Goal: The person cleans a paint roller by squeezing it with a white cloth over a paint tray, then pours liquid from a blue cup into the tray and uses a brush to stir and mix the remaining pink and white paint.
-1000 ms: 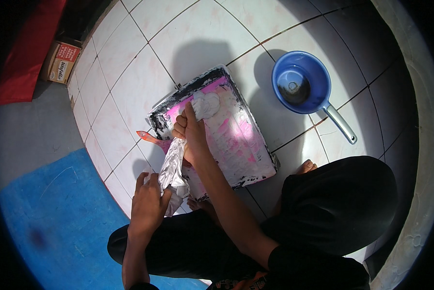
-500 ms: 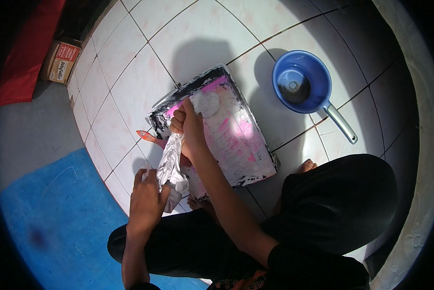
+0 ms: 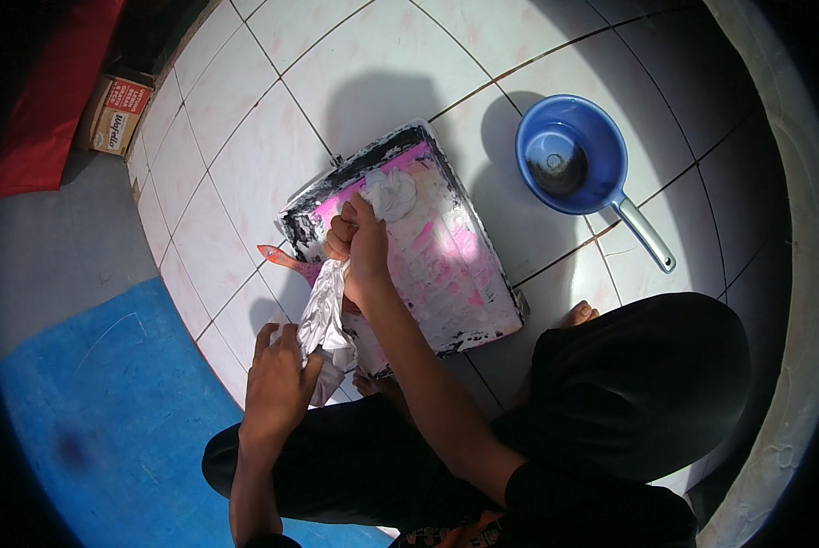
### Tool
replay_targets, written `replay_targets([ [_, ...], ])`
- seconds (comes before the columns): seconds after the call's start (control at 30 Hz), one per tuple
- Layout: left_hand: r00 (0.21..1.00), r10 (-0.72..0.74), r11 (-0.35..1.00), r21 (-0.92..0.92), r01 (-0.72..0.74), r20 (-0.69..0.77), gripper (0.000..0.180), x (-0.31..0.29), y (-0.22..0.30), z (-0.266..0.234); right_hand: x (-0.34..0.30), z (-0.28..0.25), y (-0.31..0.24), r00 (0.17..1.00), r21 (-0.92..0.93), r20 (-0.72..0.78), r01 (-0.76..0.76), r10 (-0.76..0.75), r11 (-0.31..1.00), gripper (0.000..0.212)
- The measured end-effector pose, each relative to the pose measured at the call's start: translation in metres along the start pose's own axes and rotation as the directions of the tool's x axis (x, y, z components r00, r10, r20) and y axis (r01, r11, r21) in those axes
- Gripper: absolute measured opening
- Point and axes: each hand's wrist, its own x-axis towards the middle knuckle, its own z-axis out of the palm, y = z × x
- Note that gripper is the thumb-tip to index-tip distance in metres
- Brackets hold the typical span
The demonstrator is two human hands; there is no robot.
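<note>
My right hand [image 3: 362,245] is closed in a fist round the neck of a shiny white plastic bag [image 3: 325,312]. Lower on the same bag, my left hand [image 3: 280,376] holds its side with bent fingers. A white lump [image 3: 393,194] lies just beyond my right fist; I cannot tell whether it is paint or the bag's end. Beneath is a paint tray [image 3: 512,321], smeared white, pink and black. An orange-red paintbrush handle [image 3: 286,259] sticks out over the tray's left side; its other end is hidden behind the bag.
A blue dipper [image 3: 569,155] with a long handle stands on the white floor tiles [image 3: 400,41], right of the tray. At left lie a blue floor covering [image 3: 90,402] and a cardboard box [image 3: 117,114] beside red cloth [image 3: 53,100]. My bare feet flank the tray's near side.
My right fist has shifted slightly down, nearer to me, and the bag sags a little with it. My left hand stays almost in place.
</note>
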Motion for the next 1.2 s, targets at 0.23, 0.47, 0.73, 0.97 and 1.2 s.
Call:
replay_targets([
  [0.23,0.999,-0.019,0.999,-0.034,0.020,0.046,0.045,0.002,0.006,-0.003,0.008,-0.012,-0.002,0.996,-0.053,0.080,-0.040,0.044,0.998,0.033],
  [0.47,1.000,0.025,1.000,-0.001,-0.025,0.014,0.040,-0.004,-0.002,-0.001,-0.005,-0.016,0.001,0.972,0.200,0.228,-0.108,0.061,0.974,0.030],
  [0.73,0.998,0.013,1.000,-0.003,-0.013,0.054,0.041,-0.002,0.002,-0.004,-0.007,-0.014,0.007,0.975,-0.013,0.166,0.154,-0.150,0.988,0.022],
  [0.97,0.997,0.008,1.000,0.014,-0.009,0.075,0.046,0.001,0.004,-0.003,-0.001,-0.018,0.007,0.990,0.056,0.066,0.120,-0.123,0.991,0.019],
  [1.2,0.998,0.038,0.999,0.012,-0.038,0.044,0.046,0.001,0.001,-0.001,-0.001,-0.016,0.000,0.997,0.105,-0.015,0.071,-0.070,0.992,0.017],
])
